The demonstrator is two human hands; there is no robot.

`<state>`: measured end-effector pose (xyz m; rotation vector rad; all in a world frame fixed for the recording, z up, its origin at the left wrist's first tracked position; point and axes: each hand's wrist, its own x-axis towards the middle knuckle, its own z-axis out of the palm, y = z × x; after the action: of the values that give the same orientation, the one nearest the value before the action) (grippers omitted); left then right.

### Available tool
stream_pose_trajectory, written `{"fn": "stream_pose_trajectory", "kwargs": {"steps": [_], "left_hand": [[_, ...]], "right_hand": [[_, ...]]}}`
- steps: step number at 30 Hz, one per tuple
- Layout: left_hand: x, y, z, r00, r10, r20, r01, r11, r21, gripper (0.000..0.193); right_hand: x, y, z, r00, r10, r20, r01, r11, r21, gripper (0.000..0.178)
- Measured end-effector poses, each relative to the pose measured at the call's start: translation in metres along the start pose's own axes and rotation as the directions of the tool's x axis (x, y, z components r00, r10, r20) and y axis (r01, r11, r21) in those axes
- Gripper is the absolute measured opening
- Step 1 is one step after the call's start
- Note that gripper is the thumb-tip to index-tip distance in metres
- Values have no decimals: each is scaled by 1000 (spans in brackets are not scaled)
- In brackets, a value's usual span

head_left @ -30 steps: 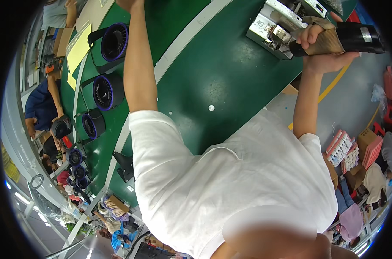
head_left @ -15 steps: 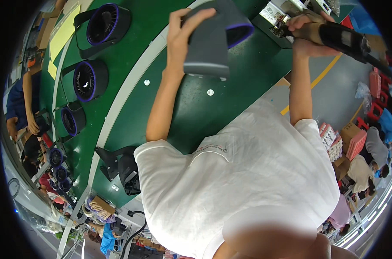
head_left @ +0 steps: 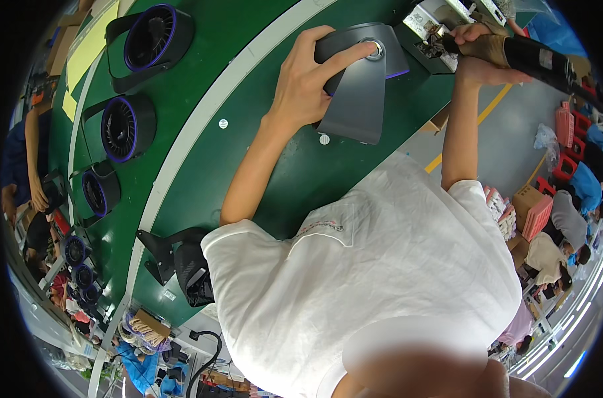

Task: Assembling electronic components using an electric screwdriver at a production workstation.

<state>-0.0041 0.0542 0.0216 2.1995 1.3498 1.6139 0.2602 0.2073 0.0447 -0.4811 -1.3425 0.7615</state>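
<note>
My left hand [head_left: 309,83] grips a dark grey fan unit [head_left: 358,86] that lies base-up on the green conveyor belt [head_left: 248,40], with the index finger stretched to a round metal fitting on it. A purple rim shows at the unit's far edge. My right hand [head_left: 482,48], in a brown glove, is closed around a black electric screwdriver [head_left: 543,58] held level above the belt's right side, with its tip near a white parts tray [head_left: 429,23].
Several round black fans with purple rims [head_left: 149,36] stand in a row on the belt to the left. Another person [head_left: 22,152] works at the far left. A black stand [head_left: 182,262] sits at the belt's near edge. Seated people and cardboard boxes [head_left: 533,209] fill the right.
My left hand reached far along the belt, took the grey fan unit and drew it close, laying it base-up. The right hand kept hold of the screwdriver near the tray.
</note>
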Motion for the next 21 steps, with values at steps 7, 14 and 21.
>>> {"fn": "stream_pose_trajectory", "kwargs": {"steps": [7, 14, 21], "left_hand": [[-2, 8, -2, 998, -65, -10, 64, 996, -55, 68], [0, 5, 3, 998, -41, -44, 41, 999, -9, 71], [1, 5, 3, 998, -30, -48, 29, 1000, -10, 72]], "right_hand": [[-11, 8, 6, 999, -23, 41, 26, 998, -56, 108], [0, -52, 72, 989, 150, -2, -126, 837, 532, 93], [12, -112, 144, 965, 245, 91, -108, 58, 992, 91]]}}
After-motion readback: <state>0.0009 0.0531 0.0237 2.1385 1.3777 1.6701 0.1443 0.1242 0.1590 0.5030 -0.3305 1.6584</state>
